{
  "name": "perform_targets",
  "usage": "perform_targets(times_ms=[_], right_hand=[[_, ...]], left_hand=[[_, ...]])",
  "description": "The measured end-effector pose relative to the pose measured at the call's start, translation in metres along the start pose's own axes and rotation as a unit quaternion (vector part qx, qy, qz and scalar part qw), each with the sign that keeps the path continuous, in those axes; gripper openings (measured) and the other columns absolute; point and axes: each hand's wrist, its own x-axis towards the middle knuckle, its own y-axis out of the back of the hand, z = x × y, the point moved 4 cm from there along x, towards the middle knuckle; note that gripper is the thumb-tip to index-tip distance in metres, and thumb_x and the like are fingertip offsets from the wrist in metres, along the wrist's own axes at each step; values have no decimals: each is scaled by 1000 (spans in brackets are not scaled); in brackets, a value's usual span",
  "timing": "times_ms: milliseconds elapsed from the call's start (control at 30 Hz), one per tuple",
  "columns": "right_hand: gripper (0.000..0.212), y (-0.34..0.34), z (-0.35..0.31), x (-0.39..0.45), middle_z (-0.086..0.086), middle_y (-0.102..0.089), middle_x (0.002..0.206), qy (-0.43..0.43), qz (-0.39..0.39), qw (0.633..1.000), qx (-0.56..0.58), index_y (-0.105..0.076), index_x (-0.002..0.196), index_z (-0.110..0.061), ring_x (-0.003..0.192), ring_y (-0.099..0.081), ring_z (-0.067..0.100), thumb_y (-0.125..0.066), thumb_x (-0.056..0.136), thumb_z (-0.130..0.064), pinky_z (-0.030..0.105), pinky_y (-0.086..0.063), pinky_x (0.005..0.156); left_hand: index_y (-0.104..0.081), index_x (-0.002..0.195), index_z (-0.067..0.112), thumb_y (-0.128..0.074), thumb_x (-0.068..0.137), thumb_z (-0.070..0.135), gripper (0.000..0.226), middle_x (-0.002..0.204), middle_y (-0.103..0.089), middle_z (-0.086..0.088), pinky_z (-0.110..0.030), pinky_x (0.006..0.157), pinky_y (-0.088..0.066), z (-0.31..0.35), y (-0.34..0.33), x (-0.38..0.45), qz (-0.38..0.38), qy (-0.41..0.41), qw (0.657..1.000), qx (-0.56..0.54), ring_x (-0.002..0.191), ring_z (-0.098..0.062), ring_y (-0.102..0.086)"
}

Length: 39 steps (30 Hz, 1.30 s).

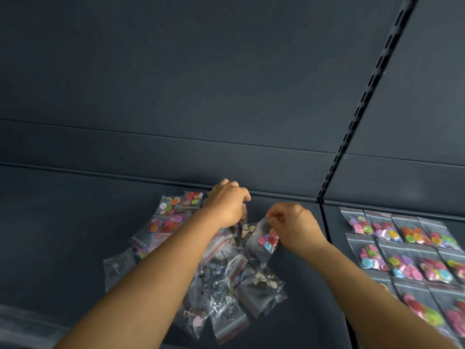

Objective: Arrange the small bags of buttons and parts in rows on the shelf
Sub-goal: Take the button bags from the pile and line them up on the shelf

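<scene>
A loose heap of small clear zip bags (pixel 221 278) lies on the dark shelf (pixel 63 222), some with coloured buttons, some with metal parts. My left hand (pixel 227 202) is closed on a bag of metal parts (pixel 242 230) lifted above the heap. My right hand (pixel 293 222) pinches the top edge of a bag of coloured buttons (pixel 268 239), which hangs just right of the heap. On the right-hand shelf section, bags of buttons (pixel 402 248) lie flat in neat rows.
A slotted upright rail (pixel 362 102) divides the two shelf sections. The dark back panel (pixel 176 84) rises behind the shelf. A lone bag with a small part (pixel 118 267) lies at the heap's left edge.
</scene>
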Motion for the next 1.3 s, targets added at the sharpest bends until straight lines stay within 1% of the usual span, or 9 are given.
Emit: perform_targets(times_ms=[133,233,400,500,600,767,933,1133,1300], right_hand=[[12,15,2,-1,-10,-56,63,-5,32,999,43,-64,90,-17,60,-52,10,-53,92,-20,22,-38,54],[6,28,3,-2,-12,-57,65,-11,79,992,98,-61,87,-19,62,-54,10,-57,90,-20,10,-36,50],[24,50,11,-9,-4,-68,77,-35,102,977,184,-60,113,-19,64,-61,5,-61,89,-24,15,-41,54],[13,65,24,-17,5,-70,73,-47,108,967,225,-68,94,-15,48,-52,0,-60,90,-24,9,-35,45],[17,85,40,-27,13,-67,69,-60,123,959,248,-68,80,-15,52,-49,8,-58,91,-23,19,-38,50],[17,122,74,-48,-4,-52,56,-77,141,962,221,-65,79,-15,40,-36,2,-58,91,-24,19,-33,47],[16,157,112,-76,-1,-61,62,-77,149,966,197,-62,76,-15,48,-44,10,-56,91,-21,22,-38,48],[15,190,150,-112,2,-66,58,-50,126,982,135,-61,81,-13,36,-48,-1,-51,92,-17,7,-32,38],[16,209,180,-132,2,-65,59,-40,135,982,129,-60,78,-17,41,-52,1,-52,92,-17,9,-39,43]], left_hand=[[-68,91,21,-63,83,14,12,88,-54,3,-27,75,-48,4,16,-2,66,25,983,-169,84,-18,-58],[-65,86,19,-70,80,17,8,73,-56,10,-12,58,-39,18,23,-6,89,54,944,-313,66,-9,-53],[-60,87,21,-72,80,15,16,77,-60,5,-19,66,-46,49,17,-11,69,77,855,-508,66,-8,-56],[-60,86,20,-72,80,11,16,77,-64,4,-22,70,-49,71,10,-13,55,90,813,-573,67,-7,-60],[-66,88,16,-70,83,11,8,88,-70,-4,-32,82,-55,93,4,-18,35,92,784,-613,87,-18,-68],[-72,89,12,-67,87,17,7,86,-74,-3,-25,75,-56,132,-1,-24,25,95,794,-600,77,-10,-67],[-69,90,8,-62,90,21,15,82,-73,-6,-23,67,-55,190,-9,-29,41,94,813,-574,70,-10,-66],[-64,84,10,-53,94,19,17,72,-67,-1,-29,65,-55,255,-16,-44,89,68,852,-511,59,-5,-63],[-64,92,9,-60,91,22,14,79,-69,-3,-28,66,-55,294,-27,-54,28,56,863,-501,66,-9,-64]])
